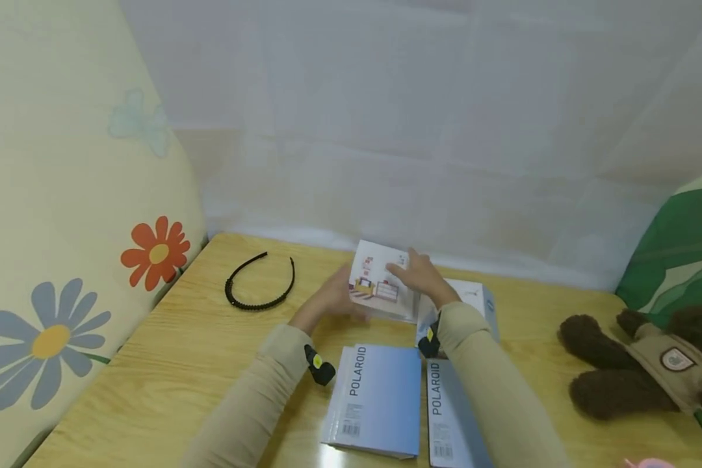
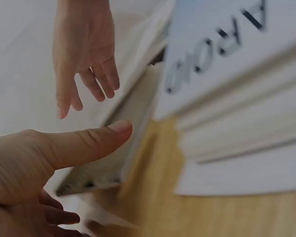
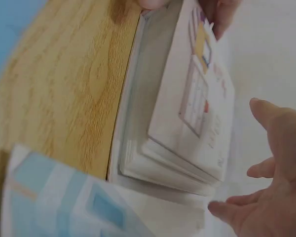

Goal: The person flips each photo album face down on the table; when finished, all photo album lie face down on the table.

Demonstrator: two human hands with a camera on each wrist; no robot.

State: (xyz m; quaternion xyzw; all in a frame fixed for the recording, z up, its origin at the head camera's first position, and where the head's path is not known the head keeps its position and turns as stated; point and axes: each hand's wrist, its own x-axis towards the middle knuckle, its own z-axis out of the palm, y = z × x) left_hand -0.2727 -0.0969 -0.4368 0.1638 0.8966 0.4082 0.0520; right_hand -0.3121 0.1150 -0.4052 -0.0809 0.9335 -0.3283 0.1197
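A thick white book [image 1: 380,296] with small coloured drawings on its cover is tilted up near the back of the table. Its pages [image 3: 170,173] fan slightly apart in the right wrist view. My left hand [image 1: 330,294] grips its left end; the right wrist view shows the thumb on one side and fingers on the other. My right hand [image 3: 281,168] is spread beside the cover, fingers apart from it in that view. Close to me lie blue-and-white books marked POLAROID, a stack [image 1: 386,400] and another [image 1: 450,416] under my right forearm.
A white and light-blue book or box [image 1: 474,299] lies behind my right wrist. To the left is a black headband [image 1: 260,304]. A brown plush toy [image 1: 649,364] lies at the right, and a white cloth [image 1: 386,130] hangs along the back edge.
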